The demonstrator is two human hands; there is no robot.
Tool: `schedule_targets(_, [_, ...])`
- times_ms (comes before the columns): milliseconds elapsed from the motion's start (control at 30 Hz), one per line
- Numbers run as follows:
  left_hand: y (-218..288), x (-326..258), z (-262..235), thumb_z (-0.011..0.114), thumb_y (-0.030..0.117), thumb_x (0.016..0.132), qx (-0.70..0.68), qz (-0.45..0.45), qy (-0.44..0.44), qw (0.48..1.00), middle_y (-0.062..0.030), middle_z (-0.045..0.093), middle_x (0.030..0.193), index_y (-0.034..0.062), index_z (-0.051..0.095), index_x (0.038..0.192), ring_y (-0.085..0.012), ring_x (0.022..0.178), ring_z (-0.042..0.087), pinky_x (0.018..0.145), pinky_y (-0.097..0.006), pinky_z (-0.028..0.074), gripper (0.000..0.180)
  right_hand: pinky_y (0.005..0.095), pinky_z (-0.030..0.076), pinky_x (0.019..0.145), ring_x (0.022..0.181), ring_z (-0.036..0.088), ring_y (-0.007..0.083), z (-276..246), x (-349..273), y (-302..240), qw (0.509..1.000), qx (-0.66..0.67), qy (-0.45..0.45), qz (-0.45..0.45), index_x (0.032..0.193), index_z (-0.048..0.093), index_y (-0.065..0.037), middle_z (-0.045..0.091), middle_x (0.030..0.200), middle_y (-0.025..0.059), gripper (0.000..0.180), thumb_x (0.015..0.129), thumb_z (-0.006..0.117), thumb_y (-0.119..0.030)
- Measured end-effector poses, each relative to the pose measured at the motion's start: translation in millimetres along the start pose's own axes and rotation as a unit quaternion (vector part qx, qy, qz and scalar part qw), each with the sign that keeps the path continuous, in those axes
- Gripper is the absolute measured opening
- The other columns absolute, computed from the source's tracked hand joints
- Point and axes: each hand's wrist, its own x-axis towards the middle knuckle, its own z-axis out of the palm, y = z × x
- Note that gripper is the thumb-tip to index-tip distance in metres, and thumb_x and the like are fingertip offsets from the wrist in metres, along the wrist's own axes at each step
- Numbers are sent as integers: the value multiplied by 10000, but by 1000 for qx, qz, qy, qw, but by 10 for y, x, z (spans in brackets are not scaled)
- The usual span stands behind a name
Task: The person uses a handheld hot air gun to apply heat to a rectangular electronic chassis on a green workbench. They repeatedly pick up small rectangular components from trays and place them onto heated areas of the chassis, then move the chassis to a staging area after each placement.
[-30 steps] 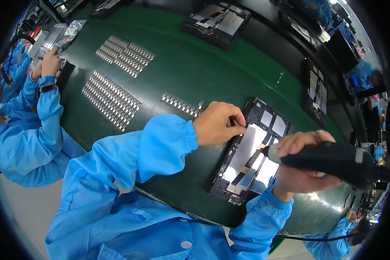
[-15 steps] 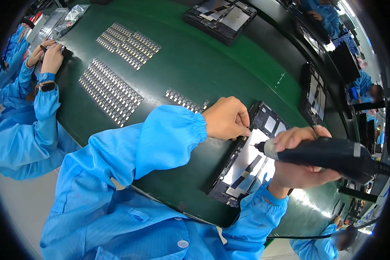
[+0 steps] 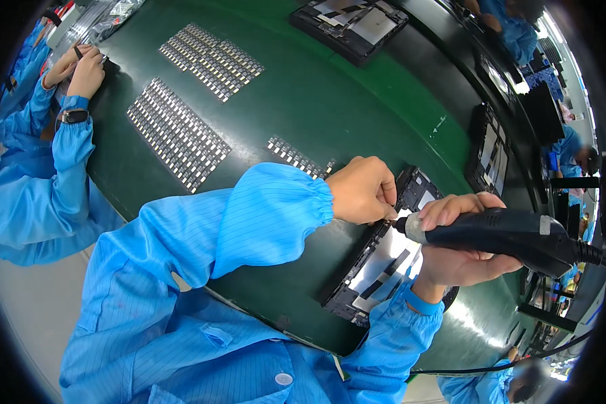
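Observation:
My right hand (image 3: pixel 451 264) is wrapped around a black corded electric screwdriver (image 3: pixel 501 236) held almost level. Its tip has come up to the fingertips of my left hand (image 3: pixel 362 190). The left thumb and fingers are pinched together at the long edge of an opened tablet housing (image 3: pixel 349 288), black with silvery panels inside. Whatever small part they pinch is hidden. The housing lies slanted on the green bench, its right side partly covered by my right hand and the screwdriver. Beyond my left wrist lies a short group of small circuit boards (image 3: pixel 293 156).
Two larger blocks of small circuit boards (image 3: pixel 178 135) (image 3: pixel 212 60) lie on the green bench (image 3: pixel 330 101). More opened housings (image 3: pixel 350 27) (image 3: pixel 489 148) stand along the far side. At left, a co-worker's hands (image 3: pixel 84 73) hold a dark tool near clear plastic bags (image 3: pixel 114 20).
My right hand has brought the screwdriver leftward so its tip meets my left fingertips. The left hand stays pinched at the housing's edge. The view has shifted slightly.

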Motion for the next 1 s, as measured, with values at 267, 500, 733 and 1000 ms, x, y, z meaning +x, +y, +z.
schedule_targets(267, [55,-18,-188,698,35,745,36,35,-69,996,-126,661,727,-67,634,848,-151,648,651,576,-264,521,159,378,462,481,509,523,258,173,-49,28,998,-57,4,-19,1025,427,6,524,642,171,939,717,227,-858])
schedule_targets(500, [262,-406,-920,665,4,723,264,134,95,950,-150,664,778,-34,664,862,-202,686,654,631,-294,508,144,380,469,488,514,535,251,156,-14,-117,995,-87,49,-12,1135,424,29,539,650,160,897,798,206,-773])
schedule_targets(733, [-16,-532,-765,731,100,706,362,146,124,912,-137,627,885,5,652,969,-264,742,616,647,-323,497,291,360,452,465,477,504,220,-304,-157,-741,986,-119,38,-115,1277,307,37,517,644,127,868,838,274,-710])
schedule_targets(1000, [190,-283,-640,801,110,635,422,67,33,904,-48,598,781,25,618,817,-152,665,592,586,-271,463,271,326,467,482,472,524,179,-970,-696,-1049,935,-238,226,-131,1053,412,-20,516,595,90,361,766,629,12])
